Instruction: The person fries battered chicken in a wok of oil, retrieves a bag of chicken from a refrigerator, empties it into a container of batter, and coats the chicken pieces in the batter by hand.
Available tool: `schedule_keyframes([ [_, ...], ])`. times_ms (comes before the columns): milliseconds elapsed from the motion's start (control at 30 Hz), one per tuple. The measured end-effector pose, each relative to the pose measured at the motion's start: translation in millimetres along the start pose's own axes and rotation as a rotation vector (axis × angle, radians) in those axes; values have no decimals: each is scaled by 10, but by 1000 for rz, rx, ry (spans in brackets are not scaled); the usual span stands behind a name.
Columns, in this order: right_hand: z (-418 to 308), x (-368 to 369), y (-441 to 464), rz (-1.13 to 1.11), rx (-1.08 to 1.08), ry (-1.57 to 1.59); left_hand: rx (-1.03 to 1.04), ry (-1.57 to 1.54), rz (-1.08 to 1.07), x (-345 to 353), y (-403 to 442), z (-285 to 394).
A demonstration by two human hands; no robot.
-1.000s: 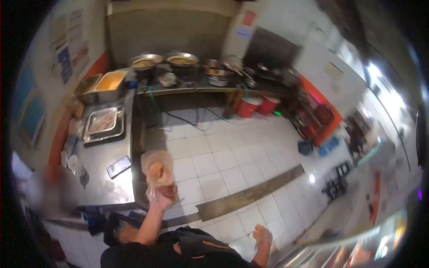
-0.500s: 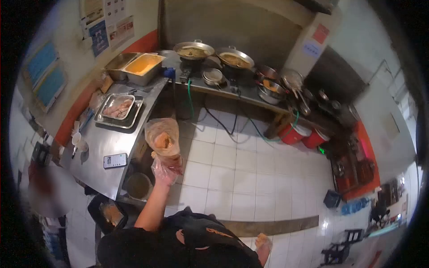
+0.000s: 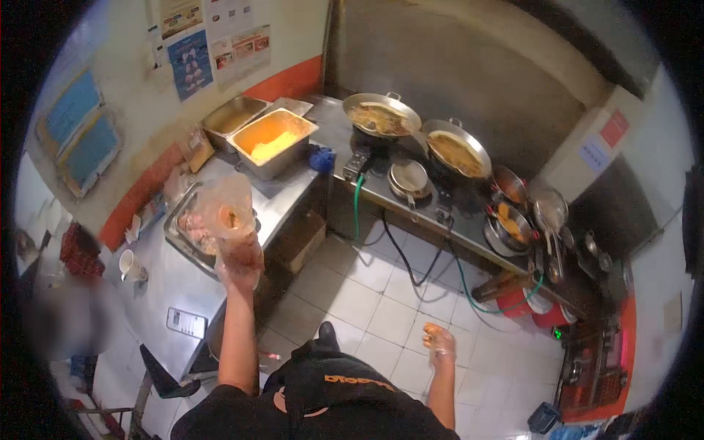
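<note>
**Left hand (image 3: 237, 274) raised, gripping the bag (image 3: 224, 194)**

Food (image 3: 232, 217) shows inside; bag overlaps the tray (image 3: 180, 245) in view. Right hand (image 3: 438, 341), half-curled above the floor (image 3: 381, 312): cannot tell if it holds anything. Carrying seems the step; moving on calls for a steady grip.

Counter (image 3: 165, 290) at your left: phone (image 3: 186, 323) at near end, cup (image 3: 131, 267) beyond, tray (image 3: 176, 238) farther, deep pan (image 3: 286, 159) behind tray. Bag (image 3: 233, 209) in your left hand (image 3: 237, 276), before tray. Ahead, two woks (image 3: 359, 101) on bench (image 3: 379, 180), pot (image 3: 408, 177) before them.
</note>
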State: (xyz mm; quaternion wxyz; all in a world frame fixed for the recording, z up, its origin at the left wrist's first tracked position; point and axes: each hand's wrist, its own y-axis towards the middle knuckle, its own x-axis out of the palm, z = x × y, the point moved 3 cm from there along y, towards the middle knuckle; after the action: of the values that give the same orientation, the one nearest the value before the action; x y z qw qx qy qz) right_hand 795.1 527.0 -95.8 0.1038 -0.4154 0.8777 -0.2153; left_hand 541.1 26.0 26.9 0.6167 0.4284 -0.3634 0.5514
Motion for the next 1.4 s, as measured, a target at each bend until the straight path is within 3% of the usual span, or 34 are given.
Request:
schedule_keyframes([
  [133,-245,917,724,-155,110,109,206,-43,345,307,1119,69],
  [200,-345,1244,973,-216,111,86,299,44,342,-15,1696,147],
  [300,-638,1603,1442,-178,199,23,167,4,288,-6,2556,287],
  [533,-1284,2521,2830,-277,223,-209,280,790,575,-399,4085,577],
  [567,-1349,2707,3074,-320,217,-218,323,699,809,-520,4217,582],
  [633,-1660,3169,3451,-421,212,-232,521,1428,788,-776,4641,713],
  [667,-1796,3397,3645,-440,215,-264,377,1707,838,-836,4780,741],
  [700,-1898,3635,3832,-460,216,-291,230,1988,867,-454,4852,706],
  [800,-2284,4417,4242,-610,191,-306,682,2510,269,-606,5325,651],
  [833,-2377,4621,4374,-683,161,-282,482,2324,250,-72,5340,547],
  [933,-2744,5138,4686,-797,126,-264,544,2842,65,-124,5664,515],
  [967,-2815,5290,4724,-818,123,-259,490,2855,166,65,5667,520],
  [1067,-2926,5615,4974,-843,104,-305,509,2801,78,194,5731,529],
  [1100,-2940,5715,5024,-847,109,-298,604,2752,47,264,5762,514],
  [1200,-2990,5848,5095,-850,126,-292,557,2750,59,-3,5947,396],
  [1233,-3001,5898,5095,-850,129,-323,635,2659,-42,156,5908,384],
  [1400,-2883,5997,5098,-907,209,-267,578,2753,-18,115,5957,379],
])
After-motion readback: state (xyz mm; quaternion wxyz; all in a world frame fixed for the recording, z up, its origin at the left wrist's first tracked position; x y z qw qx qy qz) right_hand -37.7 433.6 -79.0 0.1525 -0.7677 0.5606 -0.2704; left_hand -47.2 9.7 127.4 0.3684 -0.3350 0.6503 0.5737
